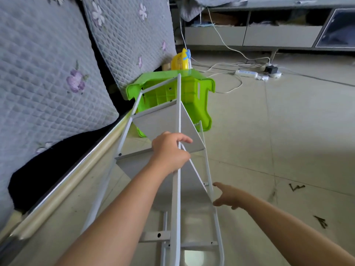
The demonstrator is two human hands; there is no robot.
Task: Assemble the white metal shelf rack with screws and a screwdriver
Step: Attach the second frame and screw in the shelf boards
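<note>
White shelf rack [163, 129] being steadied on the floor [288, 131] beside the sofa [48, 83].

The upright rail is being gripped by the left hand [170, 150], while the right hand [227, 195], fingers spread and holding nothing, is being touched to the side rail. The frame is judged light, stiff and wobbly; rails are best held, not panels.

The rack [179, 120] is seen as white painted metal with a matt, smooth finish. The stool [199, 96] is of glossy green plastic. The cushions [48, 73] are covered in quilted grey cloth. The floor [288, 131] is laid with smooth, faintly shiny tile.
</note>
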